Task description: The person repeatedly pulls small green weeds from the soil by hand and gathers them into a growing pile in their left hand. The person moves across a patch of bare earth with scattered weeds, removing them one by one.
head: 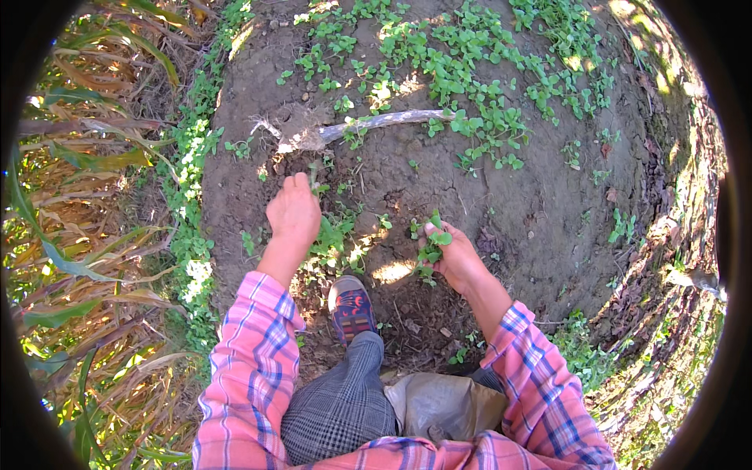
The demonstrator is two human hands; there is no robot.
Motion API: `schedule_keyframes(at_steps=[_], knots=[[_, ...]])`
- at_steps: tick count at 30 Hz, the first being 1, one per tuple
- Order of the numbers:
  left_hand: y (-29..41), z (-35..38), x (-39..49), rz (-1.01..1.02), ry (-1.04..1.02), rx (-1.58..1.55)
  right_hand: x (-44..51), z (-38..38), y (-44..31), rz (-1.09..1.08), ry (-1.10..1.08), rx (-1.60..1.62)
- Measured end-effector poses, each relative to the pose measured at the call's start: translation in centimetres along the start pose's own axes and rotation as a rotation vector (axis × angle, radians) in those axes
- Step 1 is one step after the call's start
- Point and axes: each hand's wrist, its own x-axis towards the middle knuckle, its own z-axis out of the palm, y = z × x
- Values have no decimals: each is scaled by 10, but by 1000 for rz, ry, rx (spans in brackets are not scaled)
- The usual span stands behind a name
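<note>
My left hand [295,208] is closed around a small green plant, whose stem and leaves stick out beside the fingers, just above the brown soil. In my right hand [455,255], a small bunch of leafy green plants [430,249] is pinched between thumb and fingers. Low green plants [335,232] grow between the two hands, in front of my shoe [351,305]. Beyond my left hand lies a pale dry branch [388,120], with a clump of dry roots and soil [302,132] at its left end.
Dry and green maize plants [100,235] stand along the left side. A spreading patch of leafy plants [464,70] covers the soil at the top. Dry leaf litter [640,282] lies at the right. A pale bag or cloth [452,402] rests by my lap.
</note>
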Motion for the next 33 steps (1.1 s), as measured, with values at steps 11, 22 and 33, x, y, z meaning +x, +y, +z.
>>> schedule_keyframes(at_steps=[11, 22, 33], knots=[[-35, 19, 13, 245, 92, 93, -2, -1, 0, 6, -3, -23], [-43, -8, 24, -93, 253, -143, 1, 4, 4, 44, -8, -37], [-56, 5, 32, -13, 37, 16, -1, 6, 5, 2, -13, -8]])
